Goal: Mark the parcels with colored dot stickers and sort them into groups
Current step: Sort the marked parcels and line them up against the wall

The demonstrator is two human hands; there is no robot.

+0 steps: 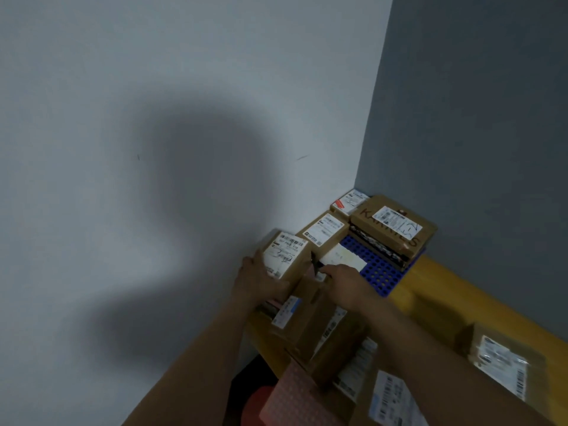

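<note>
- A pink dotted sheet point(295, 398) lies nearest, against blurred parcels point(322, 342) on the yellow table point(445, 290).
- The left hand point(261, 281) grips a small labelled box point(287, 253) close to the wall.
- The right hand point(344, 281), fingers curled, seems to pinch a dark pen point(316, 263) just beside that box.
- Beyond, a blue tray point(381, 272) carries a big brown box point(393, 226) in the corner.

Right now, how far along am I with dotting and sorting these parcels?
Done: the stacked boxes sit together in the corner, though no coloured dots show on them. In hand: your left hand grips the small box; your right hand is at the white sheet beside it. Left: the foreground parcels and the far-right parcel look unsorted.
</note>
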